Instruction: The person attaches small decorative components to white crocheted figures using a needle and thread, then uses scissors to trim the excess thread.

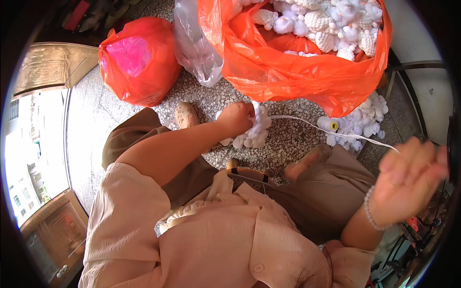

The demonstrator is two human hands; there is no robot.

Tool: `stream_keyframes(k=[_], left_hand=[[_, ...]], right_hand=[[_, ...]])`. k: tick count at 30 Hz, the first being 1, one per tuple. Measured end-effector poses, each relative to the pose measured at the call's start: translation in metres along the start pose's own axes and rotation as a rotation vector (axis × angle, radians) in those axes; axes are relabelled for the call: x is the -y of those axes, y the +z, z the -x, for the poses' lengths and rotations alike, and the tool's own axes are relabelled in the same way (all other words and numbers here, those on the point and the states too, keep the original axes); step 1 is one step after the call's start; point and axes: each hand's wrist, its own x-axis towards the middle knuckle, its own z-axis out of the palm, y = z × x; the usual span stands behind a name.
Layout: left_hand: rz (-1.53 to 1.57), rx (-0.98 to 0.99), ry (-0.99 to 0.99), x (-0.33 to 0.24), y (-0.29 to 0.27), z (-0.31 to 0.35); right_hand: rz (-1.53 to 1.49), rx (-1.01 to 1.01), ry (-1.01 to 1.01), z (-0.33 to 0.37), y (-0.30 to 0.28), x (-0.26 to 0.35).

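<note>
My left hand (236, 118) is closed on a white crocheted piece (257, 126) with puffy, petal-like lobes, held low over the floor between my feet. A white cord (307, 122) runs from that piece across to the right. Its other end goes into my right hand (406, 180), raised at the far right with the fingers bent round it and slightly blurred. The cord sags a little along its length. Beneath it, a white thread spool with a yellow core (333, 126) rests against a pile of white crocheted pieces (357, 126).
A big orange plastic bag (297, 77) stands open at the top, full of small white crocheted items (326, 24). Left of it are a clear plastic bag (201, 53) and a tied orange-red bag (144, 81). The floor (96, 139) is speckled stone.
</note>
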Motion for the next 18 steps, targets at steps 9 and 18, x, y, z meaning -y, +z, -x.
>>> stream_keyframes(k=[9,18], left_hand=[[-0.061,-0.007,0.118,0.019,-0.018,-0.037],[0.253,0.670,0.496,-0.073,-0.057,0.020]], right_hand=[[0.008,0.041,0.131,-0.006,0.019,-0.018],[0.007,0.250,0.114,-0.020,0.003,0.024]])
